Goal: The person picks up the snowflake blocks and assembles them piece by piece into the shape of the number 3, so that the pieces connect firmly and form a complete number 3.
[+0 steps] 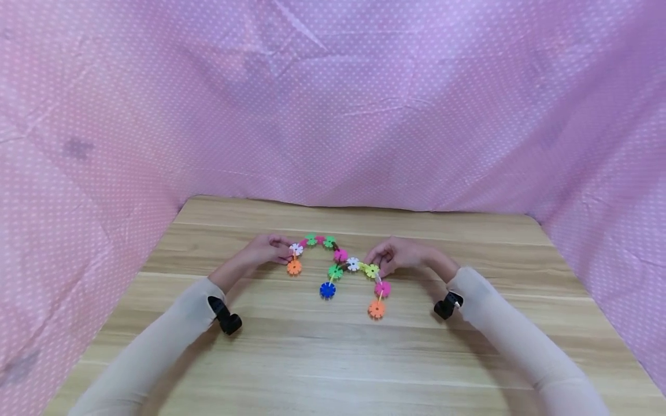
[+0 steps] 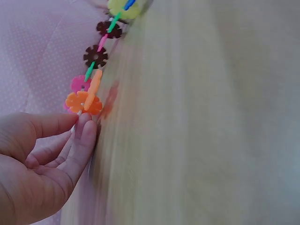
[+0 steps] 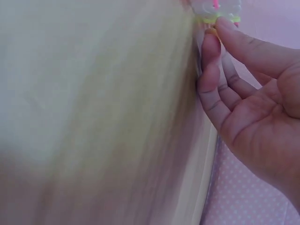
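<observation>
A chain of slotted, flower-shaped plastic discs (image 1: 340,255) in several colours stretches in a wavy arch between the two hands. At its left end my left hand (image 1: 266,250) pinches a white disc (image 1: 296,249) between thumb and fingers; an orange disc (image 2: 83,101) sits just beyond the fingertips in the left wrist view. My right hand (image 1: 398,254) pinches the chain by a yellow disc (image 1: 372,271), its fingertips partly hiding the hold. Pink (image 1: 383,289) and orange discs (image 1: 377,309) hang off below that hand, and a blue disc (image 1: 327,290) ends the middle branch.
Beneath the hands lies a wood-grain table (image 1: 312,358). Pink polka-dot cloth (image 1: 333,115) rises behind it and along both sides. Each wrist carries a small black camera, one on the left (image 1: 226,316) and one on the right (image 1: 447,305).
</observation>
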`<state>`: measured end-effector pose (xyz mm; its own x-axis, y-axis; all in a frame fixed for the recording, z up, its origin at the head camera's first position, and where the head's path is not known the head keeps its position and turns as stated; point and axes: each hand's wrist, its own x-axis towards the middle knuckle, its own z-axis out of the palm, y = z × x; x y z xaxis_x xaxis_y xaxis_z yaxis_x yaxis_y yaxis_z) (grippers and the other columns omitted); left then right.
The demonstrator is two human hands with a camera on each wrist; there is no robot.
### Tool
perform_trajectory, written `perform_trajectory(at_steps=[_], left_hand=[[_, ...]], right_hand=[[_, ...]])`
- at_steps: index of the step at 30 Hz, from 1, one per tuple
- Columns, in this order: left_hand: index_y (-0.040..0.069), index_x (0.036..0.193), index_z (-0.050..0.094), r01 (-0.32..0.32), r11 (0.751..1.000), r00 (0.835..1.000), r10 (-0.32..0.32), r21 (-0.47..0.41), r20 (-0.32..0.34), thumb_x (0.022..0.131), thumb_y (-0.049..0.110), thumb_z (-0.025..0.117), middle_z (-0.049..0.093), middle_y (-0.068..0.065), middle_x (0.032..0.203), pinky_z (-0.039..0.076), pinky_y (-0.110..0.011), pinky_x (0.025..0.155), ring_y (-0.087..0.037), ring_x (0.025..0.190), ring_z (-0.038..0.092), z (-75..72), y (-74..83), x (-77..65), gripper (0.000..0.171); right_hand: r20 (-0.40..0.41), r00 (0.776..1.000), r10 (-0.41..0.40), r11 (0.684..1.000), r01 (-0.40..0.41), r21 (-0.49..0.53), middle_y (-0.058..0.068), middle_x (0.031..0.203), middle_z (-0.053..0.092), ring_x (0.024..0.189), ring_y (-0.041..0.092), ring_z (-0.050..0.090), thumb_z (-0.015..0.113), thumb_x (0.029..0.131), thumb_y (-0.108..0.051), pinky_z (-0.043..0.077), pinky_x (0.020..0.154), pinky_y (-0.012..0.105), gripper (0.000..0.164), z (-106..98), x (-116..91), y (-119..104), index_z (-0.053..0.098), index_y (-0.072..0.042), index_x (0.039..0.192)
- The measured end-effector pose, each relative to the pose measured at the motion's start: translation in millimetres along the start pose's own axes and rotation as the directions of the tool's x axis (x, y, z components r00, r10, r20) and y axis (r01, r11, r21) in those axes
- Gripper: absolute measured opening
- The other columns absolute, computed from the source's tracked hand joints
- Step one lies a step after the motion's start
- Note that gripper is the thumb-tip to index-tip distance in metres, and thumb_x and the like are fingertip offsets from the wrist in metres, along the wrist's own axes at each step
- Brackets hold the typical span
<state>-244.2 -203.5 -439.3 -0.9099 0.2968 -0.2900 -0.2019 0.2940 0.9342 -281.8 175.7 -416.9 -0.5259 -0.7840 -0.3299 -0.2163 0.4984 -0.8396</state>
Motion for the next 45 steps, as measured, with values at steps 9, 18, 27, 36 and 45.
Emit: perform_trajectory(at_steps=[9, 18, 27, 36, 45], left_hand=[[-0.007, 0.137, 0.057, -0.009, 0.999, 1.0, 0.008, 0.036, 0.015, 0.098, 0.002, 0.061, 0.068, -0.02, 0.124, 0.06, -0.032, 0.095, -0.013, 0.097, 0.07, -1.1, 8.8, 30.9, 0.04], [0.004, 0.133, 0.064, -0.002, 0.995, 1.0, 0.0, 0.1, 0.022, 0.098, 0.006, 0.064, 0.069, -0.013, 0.125, 0.059, -0.031, 0.095, -0.016, 0.102, 0.069, 3.6, 22.9, 58.1, 0.035], [-0.004, 0.131, 0.064, -0.07, 0.979, 0.997, 0.061, 0.191, 0.053, 0.097, 0.001, 0.059, 0.068, -0.021, 0.127, 0.061, -0.03, 0.088, -0.018, 0.097, 0.07, 9.2, 32.5, 86.1, 0.035], [0.001, 0.133, 0.063, -0.086, 0.985, 0.995, 0.092, 0.147, -0.03, 0.104, 0.02, 0.06, 0.068, -0.017, 0.125, 0.059, -0.027, 0.088, -0.016, 0.1, 0.066, 17.7, 27.3, 72.8, 0.035], [-0.008, 0.134, 0.058, -0.109, 0.994, 0.993, 0.109, 0.011, -0.043, 0.099, 0.01, 0.066, 0.067, -0.023, 0.126, 0.061, -0.025, 0.088, -0.011, 0.096, 0.069, 23.4, 12.7, 44.5, 0.04]], right_hand=[[-0.07, 0.994, -0.08, 0.997, 0.081, 0.0, 0.016, 0.094, 0.069, 0.079, 0.012, 0.063, 0.078, 0.084, 0.0, 0.054, 0.069, 0.018, 0.036, 15, -12, 6, 0.068, 0.002, 0.119], [-0.111, 0.989, -0.101, 0.995, 0.1, -0.014, 0.018, 0.091, 0.067, 0.076, 0.011, 0.061, 0.077, 0.086, 0.0, 0.053, 0.066, 0.018, 0.034, 25, -21, 5, 0.067, 0.002, 0.119], [-0.141, 0.984, -0.113, 0.994, 0.11, -0.026, 0.016, 0.088, 0.066, 0.073, 0.008, 0.058, 0.078, 0.086, 0.0, 0.049, 0.062, 0.016, 0.032, 29, -24, 2, 0.067, 0.004, 0.115], [-0.182, 0.98, -0.081, 0.996, 0.084, 0.006, 0.017, 0.086, 0.067, 0.071, 0.007, 0.059, 0.079, 0.085, 0.0, 0.05, 0.062, 0.016, 0.034, 34, -26, 1, 0.067, 0.005, 0.116], [-0.19, 0.979, -0.074, 0.996, 0.083, 0.038, 0.024, 0.09, 0.066, 0.07, 0.008, 0.059, 0.077, 0.085, 0.002, 0.05, 0.062, 0.016, 0.035, 36, -25, 0, 0.065, 0.006, 0.118]])
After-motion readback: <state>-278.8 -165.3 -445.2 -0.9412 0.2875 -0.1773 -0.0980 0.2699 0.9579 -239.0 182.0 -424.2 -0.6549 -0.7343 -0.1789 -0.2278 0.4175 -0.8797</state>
